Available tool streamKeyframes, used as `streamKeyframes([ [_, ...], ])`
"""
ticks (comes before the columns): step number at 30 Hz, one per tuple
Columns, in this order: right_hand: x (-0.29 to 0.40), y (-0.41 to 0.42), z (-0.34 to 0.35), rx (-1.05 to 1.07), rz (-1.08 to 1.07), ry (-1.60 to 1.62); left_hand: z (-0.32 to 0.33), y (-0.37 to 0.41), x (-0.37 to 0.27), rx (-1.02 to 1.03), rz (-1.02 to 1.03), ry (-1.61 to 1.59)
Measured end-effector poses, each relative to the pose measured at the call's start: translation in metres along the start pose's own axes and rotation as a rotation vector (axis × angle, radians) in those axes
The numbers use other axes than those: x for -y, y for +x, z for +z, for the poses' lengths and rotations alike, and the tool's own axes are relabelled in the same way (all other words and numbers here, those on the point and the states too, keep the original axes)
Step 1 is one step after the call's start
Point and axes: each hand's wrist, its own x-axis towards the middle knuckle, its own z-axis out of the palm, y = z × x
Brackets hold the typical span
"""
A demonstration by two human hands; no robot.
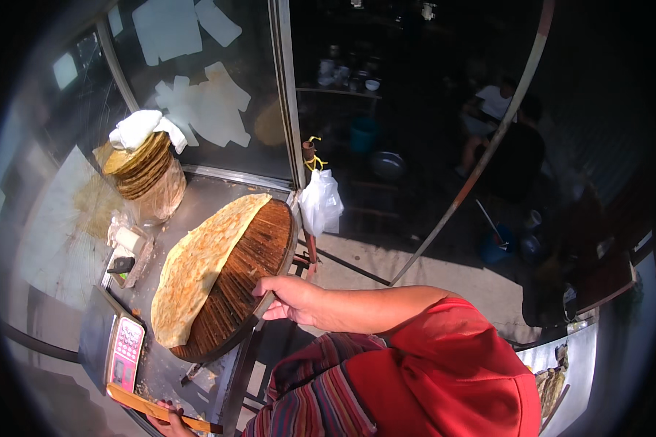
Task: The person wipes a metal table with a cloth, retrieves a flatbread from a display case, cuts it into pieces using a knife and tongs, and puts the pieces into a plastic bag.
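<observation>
My right hand (291, 301) grips the near rim of a round slatted wooden board (251, 262), thumb on top and fingers partly hidden beneath. A browned flatbread (208, 267), half-round in outline, covers the board's left side; its straight edge runs across the slats. At the bottom left, my left hand (170, 420) is wrapped around a long flat wooden stick (158, 408). Just beyond that stick is a digital scale (124, 349) with a pink-and-white keypad panel. The board is over a steel counter (161, 377) strewn with crumbs.
Stacked flatbreads (139, 177) stand in clear plastic under a white cloth (139, 130). A small tray (136, 262) holds a paper roll. White plastic bags (321, 202) hang from a post beside the glass panel (224, 49). A seated person (492, 104) is in the shade.
</observation>
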Motion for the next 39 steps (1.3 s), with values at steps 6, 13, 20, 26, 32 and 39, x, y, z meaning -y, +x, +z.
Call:
streamKeyframes([
  [6, 0.005, -0.005, -0.003, -0.087, -0.079, -0.030, -0.001, -0.013, -0.020, -0.012, -0.074, -0.088],
  [13, 0.019, -0.127, -0.022, -0.379, -0.157, 0.010, -0.001, -0.004, -0.025, 0.070, -0.026, -0.272],
  [20, 0.019, -0.220, -0.049, -0.375, -0.350, 0.116, 0.019, -0.021, -0.038, 0.130, -0.066, -0.268],
  [26, 0.003, -0.242, -0.086, -0.184, -0.793, 0.220, 0.052, -0.013, -0.052, 0.248, -0.019, -0.377],
  [32, 0.011, -0.251, -0.107, -0.028, -1.197, 0.217, 0.075, -0.004, -0.060, 0.383, 0.042, -0.491],
  [39, 0.146, -0.250, -0.073, 0.543, -1.311, 0.141, 0.075, -0.002, -0.065, 0.454, 0.078, -0.659],
])
